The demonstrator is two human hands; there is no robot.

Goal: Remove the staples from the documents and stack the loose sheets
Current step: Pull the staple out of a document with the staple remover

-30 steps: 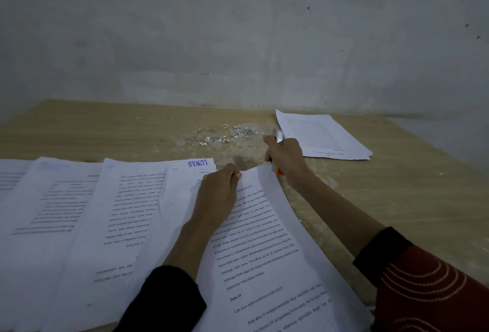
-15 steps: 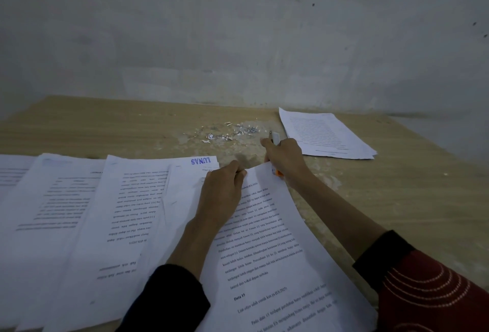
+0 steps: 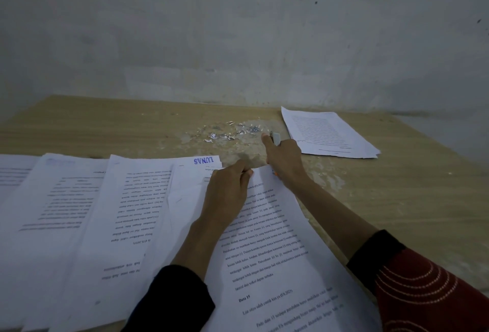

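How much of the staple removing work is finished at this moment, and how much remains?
Done: a stack of loose sheets lies far right, and staple bits litter the table. In hand: the left hand pinches the top corner of the nearest document; the right hand holds a small tool. Left: several documents spread at left.

So the left sleeve (image 3: 172,302), bottom centre of the frame, is plain black with a rounded edge, no pattern I can make out. The right sleeve (image 3: 434,297), bottom right corner, is dark red with curved rows of little pale dots or stitches, arcs nested inside each other, and it ends in a black cuff (image 3: 375,249). Forearms are uncovered from there up to the left hand (image 3: 227,191) and right hand (image 3: 284,158).
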